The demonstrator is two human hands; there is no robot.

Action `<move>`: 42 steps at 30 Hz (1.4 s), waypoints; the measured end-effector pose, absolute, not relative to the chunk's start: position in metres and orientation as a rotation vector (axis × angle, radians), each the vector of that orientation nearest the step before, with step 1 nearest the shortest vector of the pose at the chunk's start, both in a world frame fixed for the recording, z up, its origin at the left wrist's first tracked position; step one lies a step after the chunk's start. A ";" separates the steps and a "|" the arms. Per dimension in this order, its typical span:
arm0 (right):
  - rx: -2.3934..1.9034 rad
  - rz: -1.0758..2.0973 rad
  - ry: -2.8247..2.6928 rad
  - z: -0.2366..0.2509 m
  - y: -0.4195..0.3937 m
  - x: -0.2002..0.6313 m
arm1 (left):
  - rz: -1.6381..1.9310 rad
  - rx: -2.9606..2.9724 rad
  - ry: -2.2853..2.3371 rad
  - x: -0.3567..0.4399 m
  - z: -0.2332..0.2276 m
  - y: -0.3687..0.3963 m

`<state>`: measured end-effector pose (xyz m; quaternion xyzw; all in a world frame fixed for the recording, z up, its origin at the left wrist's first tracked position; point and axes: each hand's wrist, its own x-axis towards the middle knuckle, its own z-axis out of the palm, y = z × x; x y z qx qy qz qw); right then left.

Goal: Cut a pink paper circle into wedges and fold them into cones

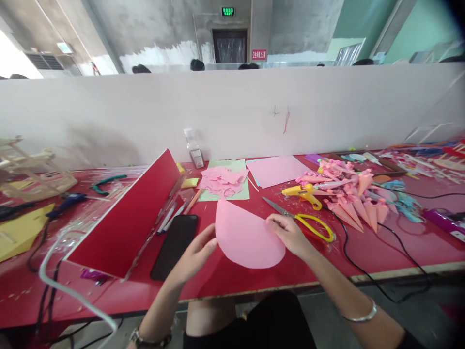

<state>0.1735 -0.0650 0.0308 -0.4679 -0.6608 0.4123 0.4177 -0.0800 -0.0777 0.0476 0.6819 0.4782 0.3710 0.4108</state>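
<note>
A pink paper piece (249, 237) with a rounded lower edge and a pointed top is held up over the near part of the red table. My left hand (198, 252) grips its left edge, the fingers partly behind the sheet. On the right edge, my right hand (288, 232) pinches the paper between thumb and fingers. Scissors with yellow handles (314, 227) lie just beyond my right hand. Behind the paper, a heap of pink paper scraps (223, 180) rests on a light green sheet (241, 194).
Left of my hands are a black phone (175, 247) and a leaning red board (127, 218). A yellow glue gun (303, 193) and several small pink paper cones (363, 208) lie to the right, near a black cable (345, 242). Pink sheets (278, 169) are stacked at the back.
</note>
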 end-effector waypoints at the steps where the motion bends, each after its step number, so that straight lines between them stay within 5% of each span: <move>1: -1.173 1.070 -1.635 0.026 -0.064 0.169 | 0.929 1.705 1.186 -0.073 0.047 -0.080; 6: -1.209 1.090 -1.663 0.012 -0.062 0.156 | 0.847 1.835 1.184 -0.056 0.048 -0.079; 12: -1.211 0.504 -1.773 0.039 -0.085 0.140 | 0.642 2.355 1.733 -0.042 0.062 -0.087; 18: -1.237 0.572 -1.893 0.075 -0.102 0.129 | 0.708 2.695 1.634 -0.023 0.077 -0.099; 42: -1.088 0.846 -1.844 0.075 -0.094 0.152 | 1.240 1.799 1.399 -0.017 0.081 -0.066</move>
